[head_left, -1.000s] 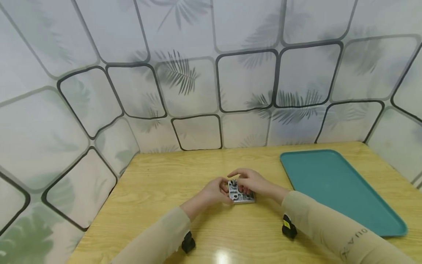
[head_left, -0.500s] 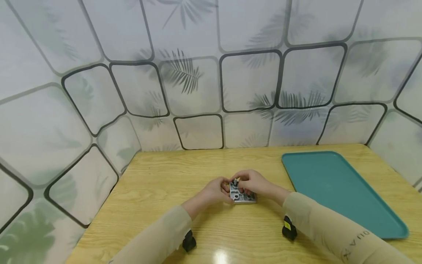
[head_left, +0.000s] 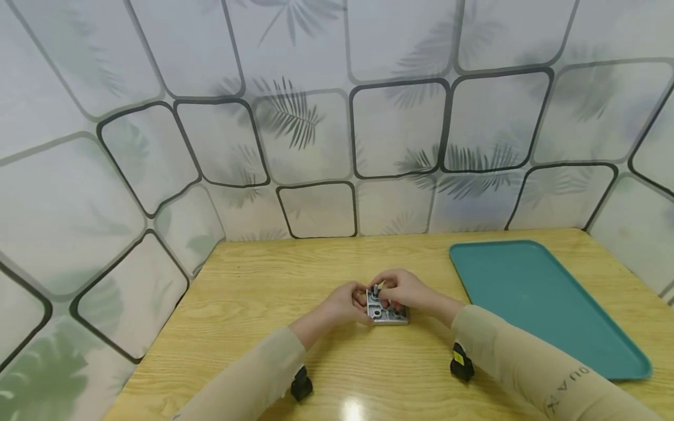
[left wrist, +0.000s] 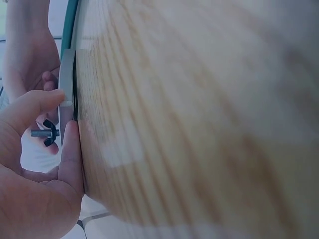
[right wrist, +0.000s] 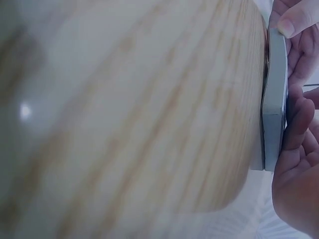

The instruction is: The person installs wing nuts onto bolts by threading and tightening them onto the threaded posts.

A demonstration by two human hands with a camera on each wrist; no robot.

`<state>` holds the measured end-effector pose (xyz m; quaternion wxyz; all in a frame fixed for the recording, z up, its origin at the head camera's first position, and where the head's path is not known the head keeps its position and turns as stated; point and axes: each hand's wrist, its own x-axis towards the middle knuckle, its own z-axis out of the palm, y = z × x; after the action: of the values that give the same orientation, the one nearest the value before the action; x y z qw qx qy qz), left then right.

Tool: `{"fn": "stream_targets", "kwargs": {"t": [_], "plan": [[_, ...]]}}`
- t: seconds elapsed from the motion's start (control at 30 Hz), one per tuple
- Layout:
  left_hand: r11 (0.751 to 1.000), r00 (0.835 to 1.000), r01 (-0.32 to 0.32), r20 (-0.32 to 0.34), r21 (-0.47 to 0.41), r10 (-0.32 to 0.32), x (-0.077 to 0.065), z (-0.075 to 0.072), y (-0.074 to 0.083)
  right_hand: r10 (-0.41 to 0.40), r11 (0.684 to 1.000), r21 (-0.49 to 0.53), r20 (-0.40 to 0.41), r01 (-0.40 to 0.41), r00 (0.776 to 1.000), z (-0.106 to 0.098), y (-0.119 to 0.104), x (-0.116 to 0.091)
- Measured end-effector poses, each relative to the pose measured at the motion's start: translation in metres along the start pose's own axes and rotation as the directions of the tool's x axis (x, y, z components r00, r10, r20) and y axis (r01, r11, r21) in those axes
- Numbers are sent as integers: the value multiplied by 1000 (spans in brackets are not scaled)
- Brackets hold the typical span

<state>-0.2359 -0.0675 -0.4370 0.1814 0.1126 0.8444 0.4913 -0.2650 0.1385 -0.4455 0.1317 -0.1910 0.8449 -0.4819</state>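
Note:
A square silvery metal plate (head_left: 389, 317) with cut-out recesses and holes lies on the wooden table. My left hand (head_left: 344, 304) grips its left edge, thumb at the near corner and fingers at the far side. From the plate's far left corner rises a threaded stud (left wrist: 37, 133) carrying a black wing nut (left wrist: 51, 133). My right hand (head_left: 408, 290) reaches over the plate, index finger and thumb curled around the wing nut, the other fingers bent above the recesses. In the right wrist view the plate's edge (right wrist: 273, 119) shows, while the wing nut is hidden.
To the right on the wooden table (head_left: 274, 275) lies a teal tray (head_left: 532, 304). A patterned wall covering (head_left: 316, 146) stands behind the table and along both sides. Black wrist cameras hang under both sleeves.
My right index finger, stretched out past the wing nut a second ago, has curled in to it. The left hand keeps its grip and the plate stays in place.

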Motion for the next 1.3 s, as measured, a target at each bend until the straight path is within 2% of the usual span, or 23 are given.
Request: {"fn": "stream_targets", "kwargs": {"t": [0.13, 0.3, 0.4, 0.57, 0.67, 0.83, 0.97, 1.1, 1.3], "plan": [[1000, 1000, 0, 8, -15, 0, -1, 0, 0, 22, 1000, -12, -28, -22, 999, 4, -1, 1], [1000, 1000, 1, 4, -24, -1, 0, -1, 1, 53, 990, -123, -141, -70, 989, 12, -6, 0], [1000, 1000, 0, -1, -23, 0, 0, -1, 2, 59, 973, -204, -212, -104, 975, 17, -11, 0], [1000, 1000, 8, 0, -19, -8, -1, 0, 0, 62, 934, -320, -286, -156, 956, 25, -16, 0], [1000, 1000, 1, -4, -12, -1, -1, 1, -2, 63, 910, -373, -313, -183, 948, 29, -19, 0], [1000, 1000, -6, -6, -14, 6, -1, 1, -4, 64, 887, -413, -332, -206, 941, 32, -21, 0], [1000, 1000, 0, -1, -19, 0, -1, 2, -4, 56, 895, -402, -331, -195, 942, 31, -22, -2], [1000, 1000, 6, 5, -22, -5, -2, 2, -3, 64, 918, -359, -291, -171, 954, 28, -22, -6], [1000, 1000, -9, -11, -11, 9, 0, 2, -3, 68, 980, -174, -184, -101, 980, 16, -16, -8]]}}
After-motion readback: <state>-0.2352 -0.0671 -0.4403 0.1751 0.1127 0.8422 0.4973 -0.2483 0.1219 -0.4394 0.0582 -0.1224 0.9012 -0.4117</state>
